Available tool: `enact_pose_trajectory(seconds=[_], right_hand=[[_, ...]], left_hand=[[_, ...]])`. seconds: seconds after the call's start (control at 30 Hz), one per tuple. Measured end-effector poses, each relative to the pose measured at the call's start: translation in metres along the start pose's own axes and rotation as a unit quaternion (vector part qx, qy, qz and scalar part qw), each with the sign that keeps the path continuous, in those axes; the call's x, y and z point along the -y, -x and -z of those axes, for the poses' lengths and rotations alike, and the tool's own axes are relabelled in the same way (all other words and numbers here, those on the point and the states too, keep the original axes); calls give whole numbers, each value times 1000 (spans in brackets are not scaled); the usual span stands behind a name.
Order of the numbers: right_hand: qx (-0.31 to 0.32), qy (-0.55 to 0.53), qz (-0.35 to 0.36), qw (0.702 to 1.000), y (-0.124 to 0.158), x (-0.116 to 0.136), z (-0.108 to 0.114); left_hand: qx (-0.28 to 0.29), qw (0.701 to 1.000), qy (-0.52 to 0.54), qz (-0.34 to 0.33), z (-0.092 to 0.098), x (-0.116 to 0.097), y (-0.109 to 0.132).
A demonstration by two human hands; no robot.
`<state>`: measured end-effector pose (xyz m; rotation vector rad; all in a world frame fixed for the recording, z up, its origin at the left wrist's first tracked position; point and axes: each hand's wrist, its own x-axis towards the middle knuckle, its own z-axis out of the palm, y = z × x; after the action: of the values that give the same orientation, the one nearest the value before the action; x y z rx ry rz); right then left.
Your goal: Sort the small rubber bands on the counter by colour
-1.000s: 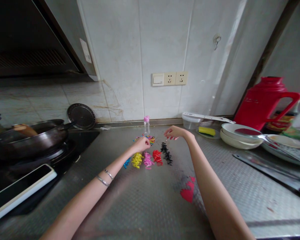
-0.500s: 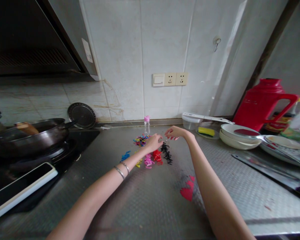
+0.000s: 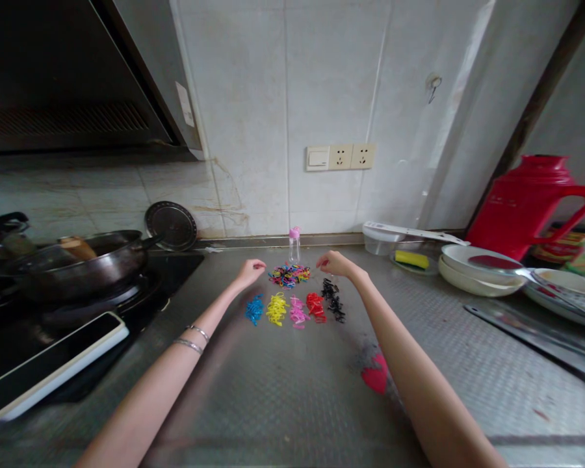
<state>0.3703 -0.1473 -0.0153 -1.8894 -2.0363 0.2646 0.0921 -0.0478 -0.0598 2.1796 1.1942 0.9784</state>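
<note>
A mixed heap of small coloured rubber bands (image 3: 288, 275) lies between my two hands. Just left of it, my left hand (image 3: 250, 273) has its fingertips pinched together; whatever they hold is too small to make out. My right hand (image 3: 336, 263) hovers at the heap's right edge, fingers curled and closed, their contents also unclear. Nearer to me, sorted piles form a row: blue bands (image 3: 254, 310), yellow bands (image 3: 277, 309), pink bands (image 3: 298, 312), red bands (image 3: 316, 307) and black bands (image 3: 333, 300). Behind the heap stands a clear bottle with a pink cap (image 3: 294, 246).
A pan (image 3: 88, 266) sits on the stove at left, with a white-edged device (image 3: 63, 364) in front. To the right are a yellow sponge (image 3: 412, 260), stacked bowls (image 3: 478, 279), a red thermos (image 3: 526, 205) and a long knife (image 3: 531, 338).
My left hand has moved left, from over the black and red bands to beside the mixed heap. My right hand has shifted slightly left toward the heap, its fingers more curled.
</note>
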Motion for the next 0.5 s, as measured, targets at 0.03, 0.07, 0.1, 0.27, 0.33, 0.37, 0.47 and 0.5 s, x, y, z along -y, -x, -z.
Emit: enact_pose_trajectory(seconds=[0.03,0.07,0.1,0.27,0.33,0.37,0.47,0.5], right_hand=[[-4,10,12,1000,-1,3,-5],[-4,16,24,1000,-2,6,-9],[1,19,36,999,-2,9,-14],[36,-3,99,994,-3,32,-35],[46,-10,124,991,-3,40,-42],[52,-14,133,990,-4,43,-45],[60,-28,152,986,-5,50,-52],[63,-32,160,984,-5,51,-54]], left_hand=[[-3,1000,12,9,2,5,2],[-4,1000,21,17,2,9,3],[-4,999,29,22,3,11,5],[6,999,45,24,-1,10,8],[13,999,46,21,-2,9,9],[16,999,45,20,-3,9,9],[22,999,39,20,-5,8,9],[23,999,37,21,-5,8,9]])
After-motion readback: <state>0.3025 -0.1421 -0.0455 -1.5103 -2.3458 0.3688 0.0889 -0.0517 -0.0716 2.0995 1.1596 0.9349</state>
